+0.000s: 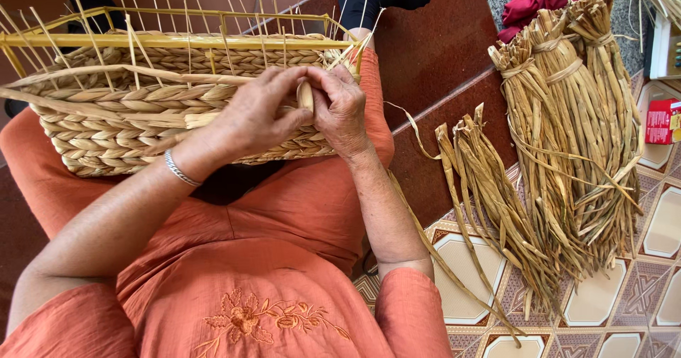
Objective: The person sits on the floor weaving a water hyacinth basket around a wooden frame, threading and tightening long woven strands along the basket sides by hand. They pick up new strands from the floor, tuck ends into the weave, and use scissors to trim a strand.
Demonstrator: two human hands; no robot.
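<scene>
Your left hand [259,113] and right hand [340,110] meet at the near wall of the basket [128,117], which rests on your lap and reaches away to the left of both hands. Both hands are curled nearly closed, fingertips pinched on one pale strand [306,96] that stands upright between them, just at the basket's right corner. That strand looks flat, dry and light; it should bend readily along its length but may crease or split if folded sharply, so hold it close to where it enters the weave rather than out at its free end. The woven wall under your left hand looks thick and springy, with plaited rows that give good grip and will not slip. The yellow frame [170,40] beyond your hands looks rigid, and the thin stakes [188,18] rising from it look stiff yet easily snapped, so steady the basket by the frame or the plaited wall, not by the stakes. To the right of your right hand, on the tiled floor [667,223], lie tied bundles [567,117] of the same dry fibre, well apart from the basket; loose fibre [489,188] lies nearer.
</scene>
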